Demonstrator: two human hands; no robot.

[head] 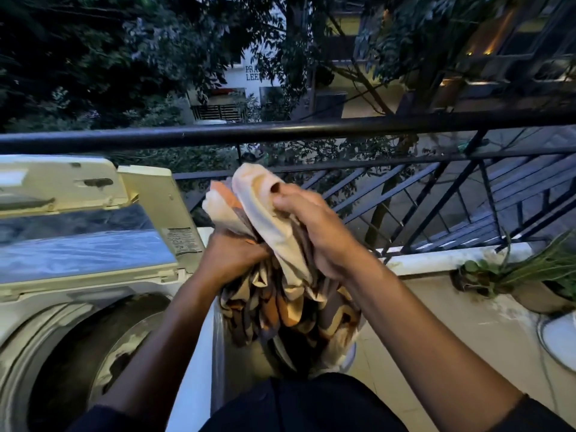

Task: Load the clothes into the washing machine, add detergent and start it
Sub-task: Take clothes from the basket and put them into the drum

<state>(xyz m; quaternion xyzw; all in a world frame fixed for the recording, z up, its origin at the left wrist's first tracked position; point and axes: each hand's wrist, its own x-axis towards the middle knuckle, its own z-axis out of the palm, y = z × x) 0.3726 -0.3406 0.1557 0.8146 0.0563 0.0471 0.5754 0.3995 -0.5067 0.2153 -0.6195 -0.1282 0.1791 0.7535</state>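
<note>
Both hands hold up a bundle of patterned cloth (274, 294), cream, orange and brown, in the middle of the view. My left hand (232, 255) grips its left side low down. My right hand (314, 226) grips the cream upper fold. The cloth hangs down into a container (349, 357) below, mostly hidden by it. A top-loading washing machine (28, 310) stands at the left with its lid (93, 238) raised. Its drum (93, 341) is open and dark inside; I cannot tell what it holds.
A black metal railing (280, 130) runs across the balcony just beyond my hands. Potted plants (536, 275) sit on the ledge at the right, and a white round object (561, 341) lies at the right edge. Trees and buildings lie beyond.
</note>
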